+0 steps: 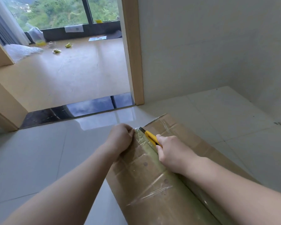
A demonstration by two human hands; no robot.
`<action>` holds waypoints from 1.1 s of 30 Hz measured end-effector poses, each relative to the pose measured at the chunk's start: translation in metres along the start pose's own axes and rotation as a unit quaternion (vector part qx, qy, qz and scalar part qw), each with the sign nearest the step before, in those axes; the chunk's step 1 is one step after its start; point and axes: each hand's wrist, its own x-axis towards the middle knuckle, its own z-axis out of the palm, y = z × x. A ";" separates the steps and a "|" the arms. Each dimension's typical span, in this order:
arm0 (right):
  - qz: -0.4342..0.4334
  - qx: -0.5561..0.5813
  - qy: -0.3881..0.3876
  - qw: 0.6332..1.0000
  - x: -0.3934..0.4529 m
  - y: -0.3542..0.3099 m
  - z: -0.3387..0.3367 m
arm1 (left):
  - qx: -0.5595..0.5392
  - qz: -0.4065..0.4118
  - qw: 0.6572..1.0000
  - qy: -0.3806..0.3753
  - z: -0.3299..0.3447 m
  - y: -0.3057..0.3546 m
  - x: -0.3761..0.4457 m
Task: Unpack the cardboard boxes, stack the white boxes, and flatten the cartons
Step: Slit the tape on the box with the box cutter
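Note:
A brown cardboard box [146, 189] lies on the tiled floor, taped shut, with clear tape [148, 148] running along its middle seam. My right hand [170, 151] grips a yellow utility knife [150, 137]. Its blade sits at the far end of the taped seam. My left hand [120, 140] is curled over the far left corner of the box top and holds it down. No white boxes show; the box's contents are hidden.
A grey wall [209, 46] and a wooden door frame [133, 51] stand just beyond the box. Through the doorway lies a wooden floor [71, 75] with scattered yellow scraps, a plastic bag [36, 36] and a window. Bare tiles [31, 159] spread to the left.

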 end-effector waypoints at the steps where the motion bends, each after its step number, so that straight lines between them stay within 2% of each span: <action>1: 0.001 -0.006 0.000 1.000 0.002 -0.004 0.002 | 0.000 0.005 1.000 0.004 0.000 -0.001 0.001; 14: -0.009 -0.062 0.007 0.998 -0.004 -0.013 0.009 | 0.014 -0.035 0.998 -0.050 0.000 0.006 0.004; 21: -0.005 -0.058 0.005 0.998 0.003 -0.014 0.009 | -0.042 -0.044 0.998 -0.033 0.000 0.003 0.001; 33: -0.013 -0.085 0.003 0.996 0.028 -0.025 0.009 | -0.055 -0.046 0.997 -0.039 0.003 -0.001 0.002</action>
